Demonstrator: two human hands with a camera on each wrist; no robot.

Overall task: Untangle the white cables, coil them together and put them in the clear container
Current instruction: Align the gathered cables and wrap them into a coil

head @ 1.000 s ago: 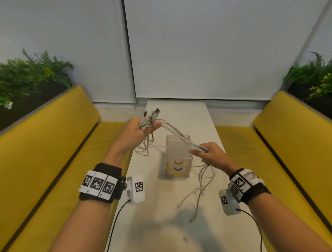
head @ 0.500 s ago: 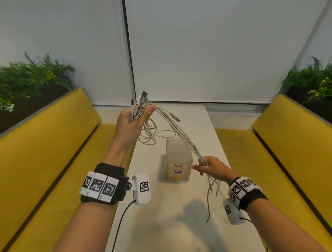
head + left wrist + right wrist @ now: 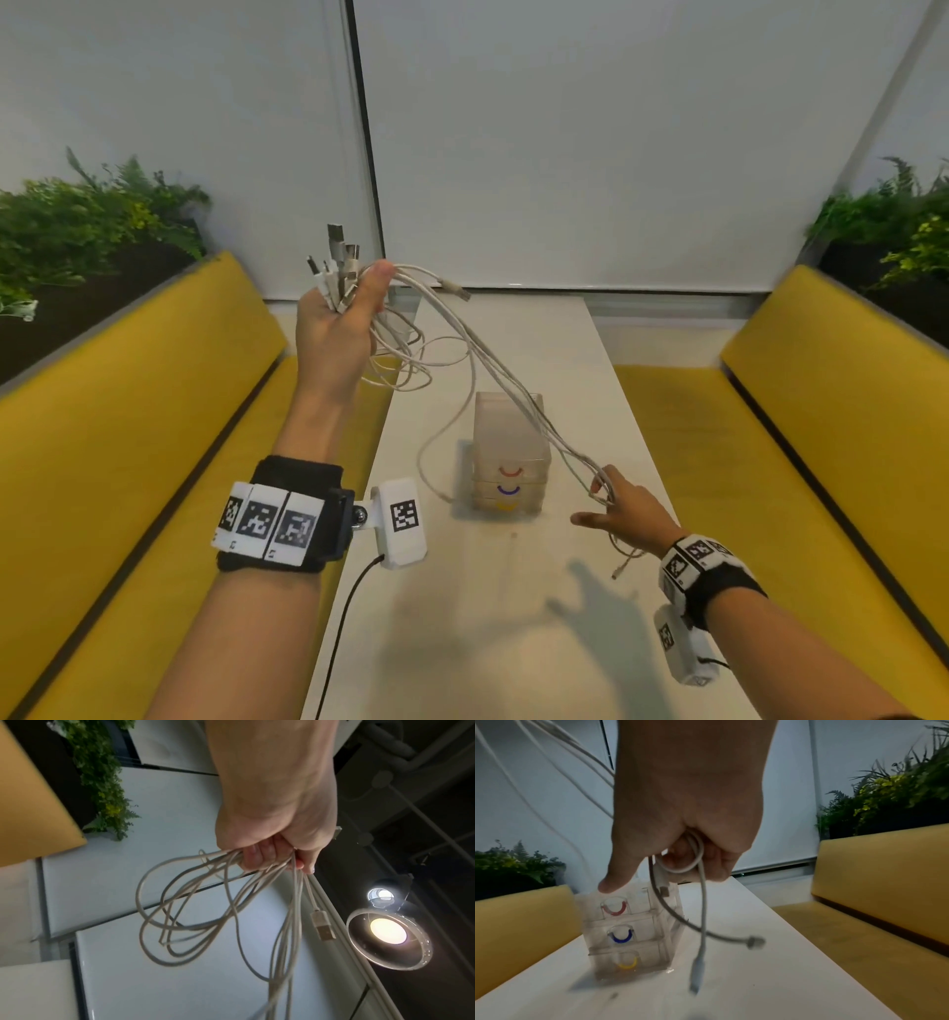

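Note:
My left hand is raised high at the left and grips a bunch of white cables near their plug ends, which stick up above the fist. Loops hang below that hand, and one loose plug dangles beside them. The cables run down and right, over the clear container, to my right hand. That hand curls its fingers round the strands low beside the container, thumb out. Short cable tails hang below it.
The clear container is a small stack of drawers with red, blue and yellow handles, standing mid-way along the narrow white table. Yellow benches run along both sides, with plants behind them. A white wall closes the far end.
My left hand has risen higher with the plug ends. My right hand has slid down the cables, nearer to me and lower, so the strands are stretched out longer and the hanging tails are shorter.

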